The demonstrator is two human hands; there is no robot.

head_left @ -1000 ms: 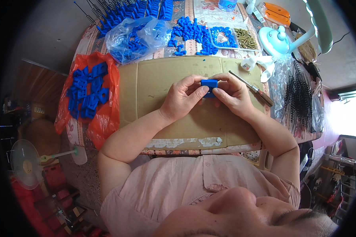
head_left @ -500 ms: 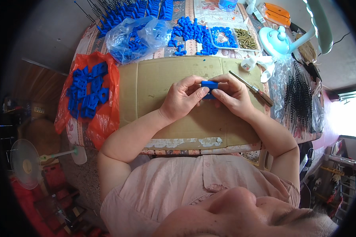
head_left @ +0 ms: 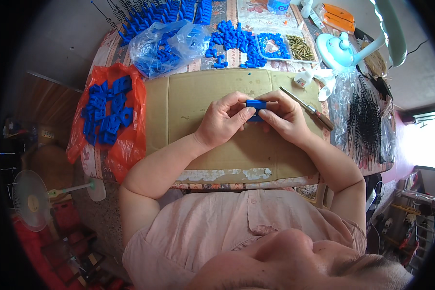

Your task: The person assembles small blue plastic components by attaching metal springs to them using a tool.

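Above the cardboard sheet [head_left: 212, 159] I hold a small blue plastic block [head_left: 257, 104] between both hands. My left hand [head_left: 225, 118] pinches its left end, with the thumb on the near face. On the other end, my right hand [head_left: 286, 116] is closed in the same way. The fingers cover much of the block, so its full shape is hidden. A screwdriver [head_left: 319, 116] with a brown handle lies just right of my right hand.
A red bag [head_left: 140, 101] with blue parts [head_left: 107, 110] lies left. Behind are a clear bag [head_left: 147, 58], blue pegs [head_left: 232, 38] and a tray [head_left: 315, 59] with brass-coloured pieces. At right are a small white bottle [head_left: 302, 79], black springs [head_left: 365, 116] and a lamp base [head_left: 334, 52].
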